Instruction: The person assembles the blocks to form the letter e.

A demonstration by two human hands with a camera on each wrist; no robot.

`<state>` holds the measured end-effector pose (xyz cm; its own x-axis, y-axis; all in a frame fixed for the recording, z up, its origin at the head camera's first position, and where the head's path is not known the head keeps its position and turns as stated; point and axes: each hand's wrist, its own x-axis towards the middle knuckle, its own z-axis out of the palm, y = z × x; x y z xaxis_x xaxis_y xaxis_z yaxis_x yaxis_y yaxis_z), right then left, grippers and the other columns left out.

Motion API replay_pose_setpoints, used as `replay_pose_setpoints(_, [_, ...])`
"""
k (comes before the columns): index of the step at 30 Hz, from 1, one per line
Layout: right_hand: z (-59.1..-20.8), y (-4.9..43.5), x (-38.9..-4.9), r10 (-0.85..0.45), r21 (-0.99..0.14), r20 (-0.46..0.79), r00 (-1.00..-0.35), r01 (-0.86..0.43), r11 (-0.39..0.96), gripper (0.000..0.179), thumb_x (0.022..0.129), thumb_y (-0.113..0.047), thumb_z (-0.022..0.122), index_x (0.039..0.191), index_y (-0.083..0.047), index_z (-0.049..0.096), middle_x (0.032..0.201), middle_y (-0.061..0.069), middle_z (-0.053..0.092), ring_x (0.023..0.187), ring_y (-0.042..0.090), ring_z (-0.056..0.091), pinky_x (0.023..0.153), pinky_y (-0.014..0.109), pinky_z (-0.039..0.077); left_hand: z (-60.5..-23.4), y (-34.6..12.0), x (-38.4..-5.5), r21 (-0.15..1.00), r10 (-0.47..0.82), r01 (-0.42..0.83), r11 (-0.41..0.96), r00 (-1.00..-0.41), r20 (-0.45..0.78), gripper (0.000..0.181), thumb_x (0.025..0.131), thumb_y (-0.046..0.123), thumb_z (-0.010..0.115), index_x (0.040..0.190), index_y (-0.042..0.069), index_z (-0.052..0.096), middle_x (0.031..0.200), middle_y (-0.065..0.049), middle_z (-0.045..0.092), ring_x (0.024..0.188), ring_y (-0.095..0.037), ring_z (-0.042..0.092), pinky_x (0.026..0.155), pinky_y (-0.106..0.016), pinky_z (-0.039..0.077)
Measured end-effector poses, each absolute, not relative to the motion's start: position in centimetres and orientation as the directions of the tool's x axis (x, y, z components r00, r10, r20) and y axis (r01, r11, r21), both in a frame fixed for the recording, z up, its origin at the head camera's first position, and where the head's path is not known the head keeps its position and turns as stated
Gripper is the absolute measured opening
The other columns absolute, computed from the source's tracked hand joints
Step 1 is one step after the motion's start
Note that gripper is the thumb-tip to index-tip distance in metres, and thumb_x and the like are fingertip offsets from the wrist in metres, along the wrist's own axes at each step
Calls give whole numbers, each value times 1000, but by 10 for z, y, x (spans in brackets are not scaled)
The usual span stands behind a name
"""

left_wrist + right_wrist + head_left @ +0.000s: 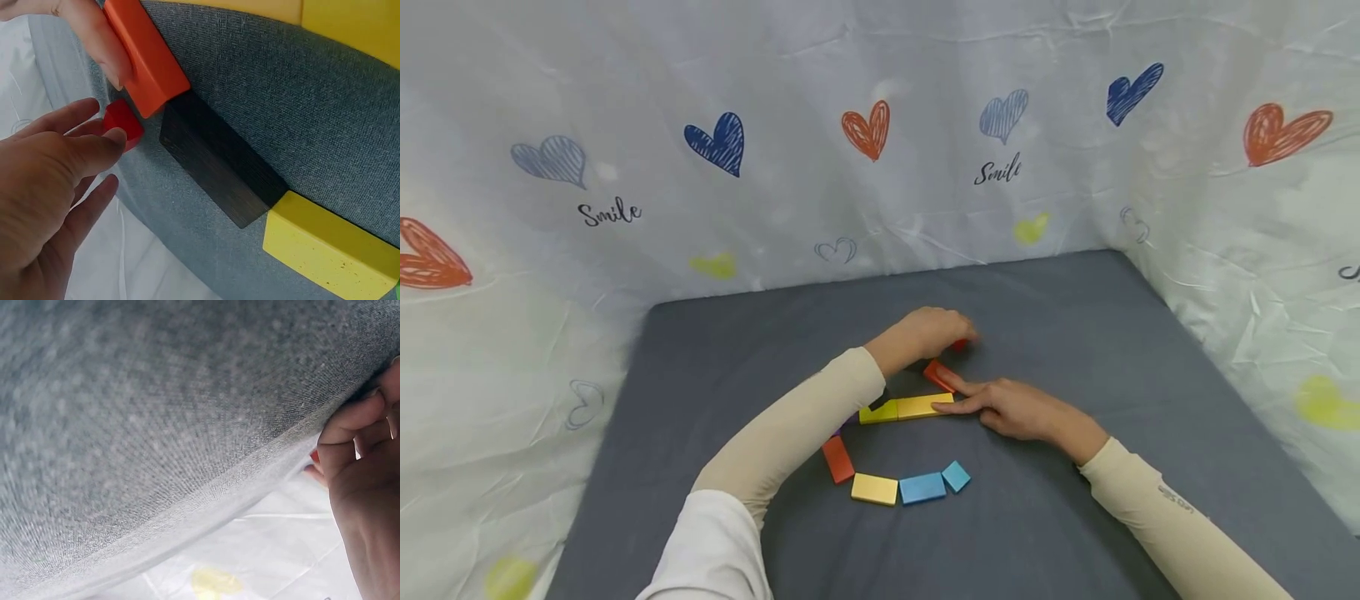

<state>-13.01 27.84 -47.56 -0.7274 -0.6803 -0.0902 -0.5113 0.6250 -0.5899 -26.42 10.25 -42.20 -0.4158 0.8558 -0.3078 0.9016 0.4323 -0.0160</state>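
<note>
My left hand [927, 333] reaches across to the far side of the blocks. Between thumb and fingers it pinches a small red block [123, 125], close beside the end of an orange block [149, 56]. One outstretched finger of my right hand [1017, 408] rests on that orange block; another finger touches the end of a long yellow block [916, 407]. A black block [219, 159] meets the orange one end to end, and a speckled yellow block [331, 240] follows it. In the right wrist view, fingers of the right hand show at the right edge, low against the cloth.
Nearer me, a curved row holds a red-orange block [838, 459], a pale yellow block [874, 489], a blue block [922, 487] and a small light-blue block [957, 476]. My left forearm covers part of the arrangement. Grey cloth [1075, 333] covers the table; printed white sheets [925, 200] hang around it.
</note>
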Motion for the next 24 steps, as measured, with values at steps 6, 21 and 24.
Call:
replay_pose_setpoints(6, [-477, 278, -131, -668, -603, -94, -738, -492, 628, 82, 92, 18, 55, 152, -37, 58, 168, 6, 39, 55, 3, 31, 54, 22, 32, -429, 101, -268, -48, 848, 896, 442, -434, -303, 46, 105, 9, 66, 146, 31, 66, 145, 6, 63, 123, -18, 65, 103, -40, 53])
replay_pose_setpoints(21, [-475, 275, -129, -659, -581, -103, -745, -493, 648, 80, 93, 16, 53, 151, -38, 59, 166, 6, 42, 63, 11, 43, 59, 25, 40, -432, 75, -283, -172, 751, 806, 567, -591, -294, 25, 100, 13, 75, 124, 20, 76, 125, 3, 70, 97, -20, 70, 86, -38, 59])
replay_pose_setpoints(24, [-474, 276, -129, -658, -581, -111, -744, -489, 651, 80, 93, 16, 53, 151, -38, 59, 166, 5, 42, 59, 9, 38, 58, 24, 38, -431, 68, -285, -170, 740, 793, 585, -607, -290, 26, 100, 18, 76, 127, 19, 75, 127, 3, 69, 101, -20, 70, 88, -37, 59])
